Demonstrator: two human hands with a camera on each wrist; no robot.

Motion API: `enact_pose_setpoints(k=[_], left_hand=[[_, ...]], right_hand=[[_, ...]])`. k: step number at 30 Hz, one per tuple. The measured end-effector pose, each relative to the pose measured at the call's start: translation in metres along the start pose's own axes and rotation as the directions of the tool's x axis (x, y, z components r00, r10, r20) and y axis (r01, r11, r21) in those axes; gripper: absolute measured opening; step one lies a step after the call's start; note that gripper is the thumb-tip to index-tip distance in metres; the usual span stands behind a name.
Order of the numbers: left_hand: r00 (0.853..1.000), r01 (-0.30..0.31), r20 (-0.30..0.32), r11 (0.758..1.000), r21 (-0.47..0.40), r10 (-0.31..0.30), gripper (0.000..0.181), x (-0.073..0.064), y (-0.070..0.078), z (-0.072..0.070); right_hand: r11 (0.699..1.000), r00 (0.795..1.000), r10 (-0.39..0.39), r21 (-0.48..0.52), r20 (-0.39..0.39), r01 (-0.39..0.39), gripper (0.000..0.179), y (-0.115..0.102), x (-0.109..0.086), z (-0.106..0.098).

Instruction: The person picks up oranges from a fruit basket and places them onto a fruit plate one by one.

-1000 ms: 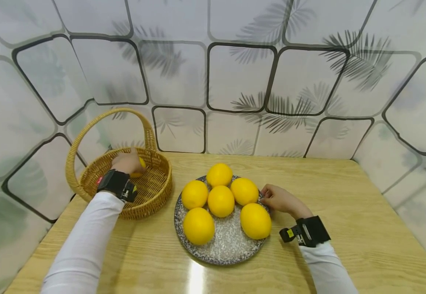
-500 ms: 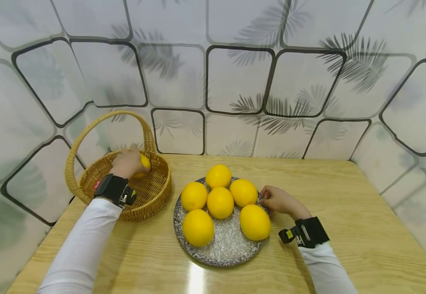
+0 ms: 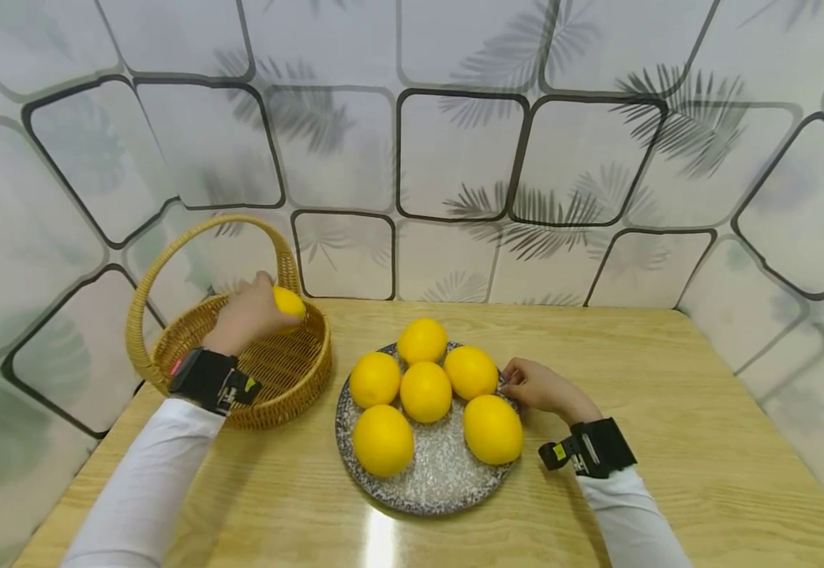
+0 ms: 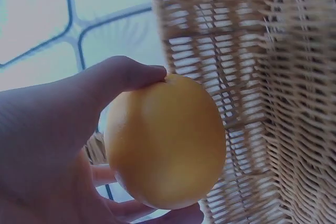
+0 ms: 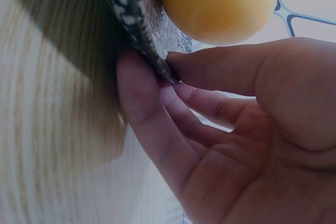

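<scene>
My left hand (image 3: 245, 317) holds a yellow-orange orange (image 4: 168, 142) over the inside of a wicker basket (image 3: 305, 394) with a tall arched handle. In the left wrist view the thumb lies across the top of the fruit and the fingers curl under it. At the right edge of a round speckled grey plate (image 3: 443, 477), my right hand (image 3: 545, 388) pinches the rim, thumb above and index finger below, as the right wrist view shows. Several oranges (image 3: 426, 392) sit on the plate, grouped toward its back and sides.
Basket and plate stand on a light wooden table (image 3: 668, 410), the basket at the left and the plate in the middle. A patterned wall covering (image 3: 455, 260) rises behind and on both sides. The basket's handle (image 3: 144, 292) arches up close to the left hand.
My left hand has lifted the orange from the basket's floor and moved it slightly up and to the right, near the back rim. My right hand stays on the plate's rim.
</scene>
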State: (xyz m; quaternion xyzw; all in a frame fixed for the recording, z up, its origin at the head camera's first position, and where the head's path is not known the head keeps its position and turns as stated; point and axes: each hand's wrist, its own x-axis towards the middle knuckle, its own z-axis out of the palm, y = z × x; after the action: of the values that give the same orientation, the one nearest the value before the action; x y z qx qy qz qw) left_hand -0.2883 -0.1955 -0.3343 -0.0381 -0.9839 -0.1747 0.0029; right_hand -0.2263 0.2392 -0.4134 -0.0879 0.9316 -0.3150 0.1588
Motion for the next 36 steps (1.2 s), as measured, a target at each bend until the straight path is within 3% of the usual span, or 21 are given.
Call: enact_pose_setpoints(k=[5,10,17,26,36], left_hand=[[1.0,-0.019,-0.01,0.999,0.026,0.019,0.088,-0.008,0.01,-0.001],[0.999,-0.052,-0.007,0.999,-0.008,0.052,0.096,-0.016,0.025,-0.003],[0.995,-0.102,-0.025,0.993,-0.063,0.101,0.091,-0.038,0.054,-0.005],[0.983,-0.177,0.013,0.972,-0.155,0.181,0.088,-0.067,0.091,-0.008],[0.966,-0.251,0.022,0.956,-0.151,0.257,0.086,-0.09,0.116,-0.007]], right_hand=[[1.0,1.0,-0.001,-0.003,-0.005,0.001,0.02,0.001,0.001,0.0],[1.0,1.0,-0.002,0.001,-0.007,0.002,0.019,0.002,0.0,0.0],[1.0,1.0,0.006,0.007,-0.002,-0.006,0.02,0.001,0.0,0.001],[1.0,1.0,0.002,0.015,-0.001,-0.002,0.02,0.002,0.001,0.002],[1.0,1.0,0.007,0.019,0.008,-0.007,0.02,0.001,0.0,0.001]])
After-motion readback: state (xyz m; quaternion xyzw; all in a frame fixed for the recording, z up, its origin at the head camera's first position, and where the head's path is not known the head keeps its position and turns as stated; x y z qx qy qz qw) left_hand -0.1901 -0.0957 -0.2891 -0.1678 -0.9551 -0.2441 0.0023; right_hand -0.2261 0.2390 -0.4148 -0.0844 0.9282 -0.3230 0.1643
